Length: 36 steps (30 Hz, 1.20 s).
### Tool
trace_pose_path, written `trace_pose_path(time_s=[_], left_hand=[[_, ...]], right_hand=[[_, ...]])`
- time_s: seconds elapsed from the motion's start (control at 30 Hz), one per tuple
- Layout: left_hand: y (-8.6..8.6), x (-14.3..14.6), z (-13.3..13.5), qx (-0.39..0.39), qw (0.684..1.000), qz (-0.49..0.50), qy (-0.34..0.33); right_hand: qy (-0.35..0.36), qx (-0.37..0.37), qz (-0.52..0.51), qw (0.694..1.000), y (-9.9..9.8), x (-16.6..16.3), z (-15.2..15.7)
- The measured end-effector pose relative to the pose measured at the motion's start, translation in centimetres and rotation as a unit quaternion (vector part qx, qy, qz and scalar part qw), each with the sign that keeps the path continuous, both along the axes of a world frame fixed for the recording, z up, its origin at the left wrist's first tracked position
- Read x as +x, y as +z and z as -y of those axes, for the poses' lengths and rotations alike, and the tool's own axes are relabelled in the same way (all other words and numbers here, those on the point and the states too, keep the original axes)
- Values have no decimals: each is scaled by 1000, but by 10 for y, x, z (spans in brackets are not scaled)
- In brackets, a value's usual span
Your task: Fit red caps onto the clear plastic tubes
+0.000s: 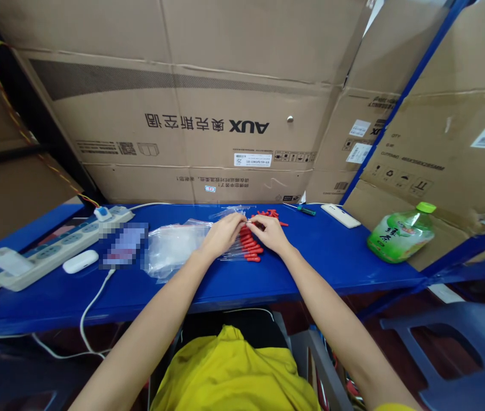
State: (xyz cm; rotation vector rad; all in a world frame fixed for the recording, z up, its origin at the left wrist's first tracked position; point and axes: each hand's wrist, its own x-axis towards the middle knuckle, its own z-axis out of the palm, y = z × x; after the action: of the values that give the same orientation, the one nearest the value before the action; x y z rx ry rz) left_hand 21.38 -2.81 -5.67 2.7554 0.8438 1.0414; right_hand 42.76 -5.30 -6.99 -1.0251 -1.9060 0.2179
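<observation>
My left hand (225, 231) and my right hand (270, 231) meet above the blue table, with the fingertips of both pinched close together. What they hold between them is too small to make out. Just below the fingers lies a row of thin see-through tubes with red caps (251, 245), the red ends pointing right. More loose red caps (271, 213) are heaped behind my right hand. Bare thin tubes (236, 210) lie beyond my left hand. Left of that hand, a stack of see-through plastic bags (176, 245) lies flat.
A power strip (65, 242), a white earbud case (80, 261) and a phone (126, 245) on a cable are at the left. A green screwdriver (304, 210), a white flat device (340, 216) and a tilted green bottle (400, 234) are at the right. Cardboard (208, 85) walls the back.
</observation>
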Motion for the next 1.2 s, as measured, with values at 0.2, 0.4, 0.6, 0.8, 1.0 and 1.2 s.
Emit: trace_pose_path(time_s=[0.2, 0.4, 0.6, 0.8, 1.0, 1.2], left_hand=[[-1, 0, -1, -19, 999, 21, 27], [-4, -1, -1, -36, 996, -8, 78], [-2, 0, 4, -54, 991, -58, 105], [0, -1, 2, -37, 995, -41, 85], [2, -2, 3, -27, 996, -32, 76], [5, -3, 4, -28, 996, -43, 75]], right_hand=[[-33, -22, -108, 993, 3, 0, 2], [-13, -38, -149, 988, 4, -4, 4], [4, -41, -182, 983, 3, -8, 6], [12, -58, -206, 977, 0, -10, 4], [23, -71, -221, 972, 0, -9, 4], [29, -83, -223, 971, 0, -9, 6]])
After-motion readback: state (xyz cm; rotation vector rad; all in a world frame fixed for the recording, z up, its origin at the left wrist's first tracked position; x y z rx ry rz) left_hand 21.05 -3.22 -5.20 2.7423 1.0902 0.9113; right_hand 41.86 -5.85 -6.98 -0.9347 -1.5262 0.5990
